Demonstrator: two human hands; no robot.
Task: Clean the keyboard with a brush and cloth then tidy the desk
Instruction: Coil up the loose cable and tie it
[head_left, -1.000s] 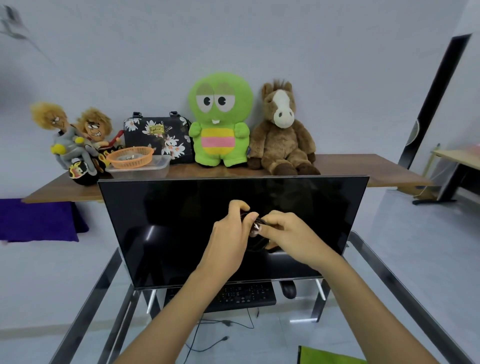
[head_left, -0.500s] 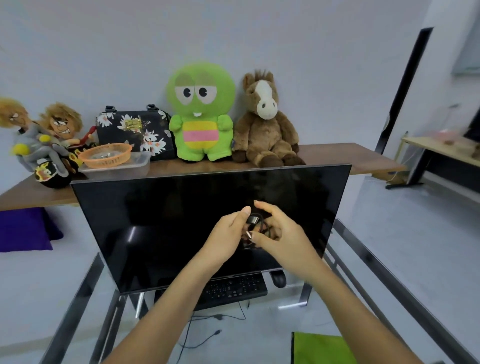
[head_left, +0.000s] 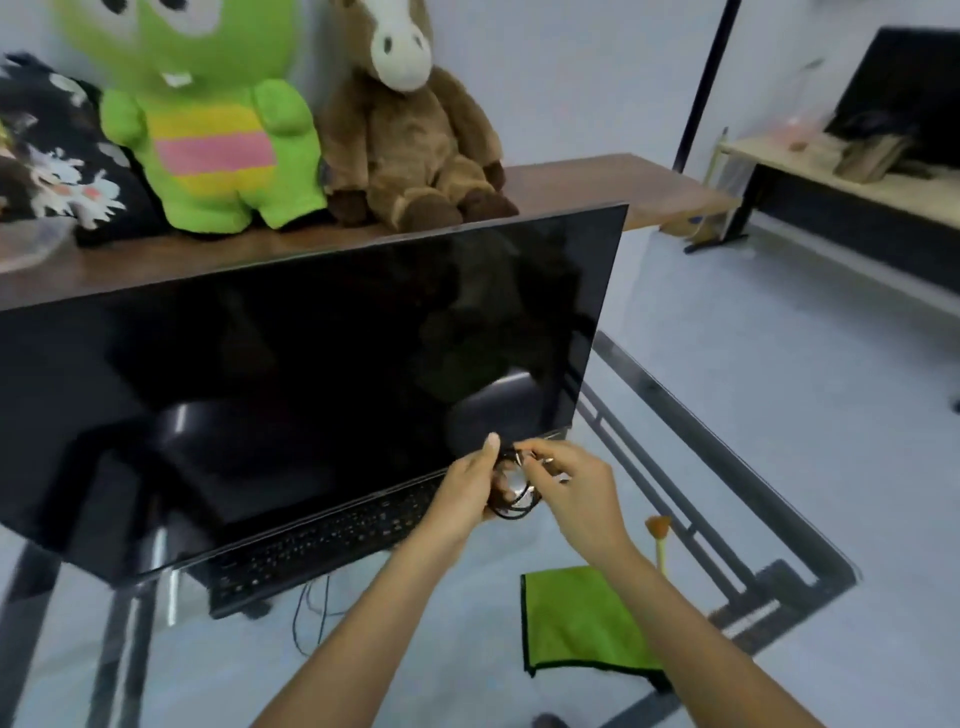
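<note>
On desk: one cloth (head_left: 582, 623), one brush (head_left: 660, 543).

Monitor (head_left: 311, 374) hides the far rows of the keyboard (head_left: 332, 540); the left edge crops its left end. Cable coil (head_left: 511, 491) is partly hidden behind both hands: left hand (head_left: 467, 493), right hand (head_left: 576, 488); plug detail is blurred. Right forearm hides the brush (head_left: 660, 540) handle and a corner of the cloth (head_left: 576, 618). The top edge crops both plush (head_left: 218, 130) heads.
</note>
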